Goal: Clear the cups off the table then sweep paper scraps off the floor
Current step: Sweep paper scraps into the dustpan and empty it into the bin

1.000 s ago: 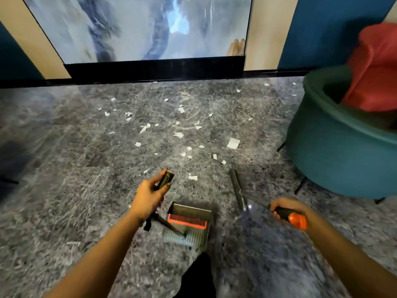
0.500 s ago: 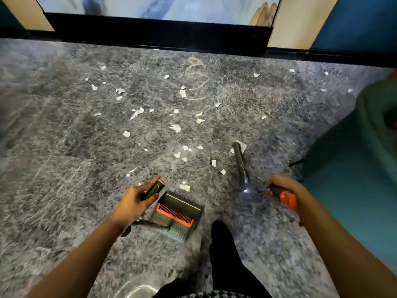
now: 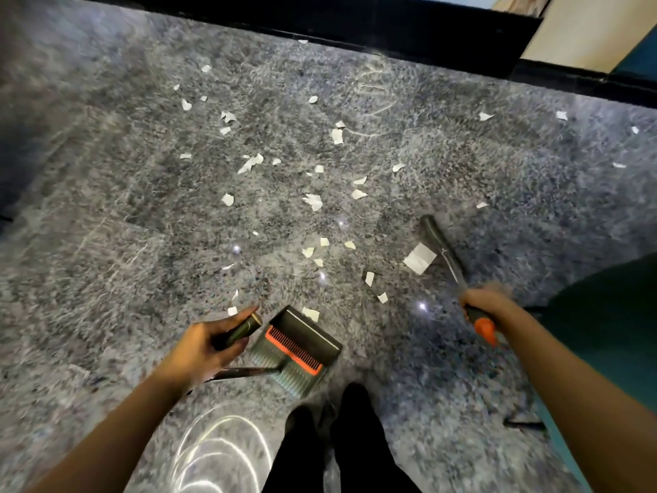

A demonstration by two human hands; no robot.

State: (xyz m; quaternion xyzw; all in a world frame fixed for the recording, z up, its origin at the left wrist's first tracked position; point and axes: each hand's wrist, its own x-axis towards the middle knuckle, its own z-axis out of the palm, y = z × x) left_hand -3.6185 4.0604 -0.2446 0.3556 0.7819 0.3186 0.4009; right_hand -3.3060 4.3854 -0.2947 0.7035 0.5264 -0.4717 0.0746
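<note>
Several white paper scraps (image 3: 313, 201) lie scattered over the grey speckled floor, the largest one (image 3: 419, 258) beside the broom head. My left hand (image 3: 202, 345) grips the dark handle of a grey dustpan (image 3: 297, 348) with an orange comb strip, which stands on the floor in front of my feet. My right hand (image 3: 487, 302) grips the orange-ended handle of a broom (image 3: 441, 249); its dark head touches the floor to the right of the scraps. No cups are in view.
A teal armchair (image 3: 604, 325) fills the right edge, close to my right arm. A black skirting strip (image 3: 391, 26) runs along the wall at the top. My dark-trousered legs (image 3: 355, 439) are at the bottom centre.
The view has tilted down and come closer to the floor. The dustpan has turned slightly, and the broom head has swung right, past the large scrap. Both hands keep their grips.
</note>
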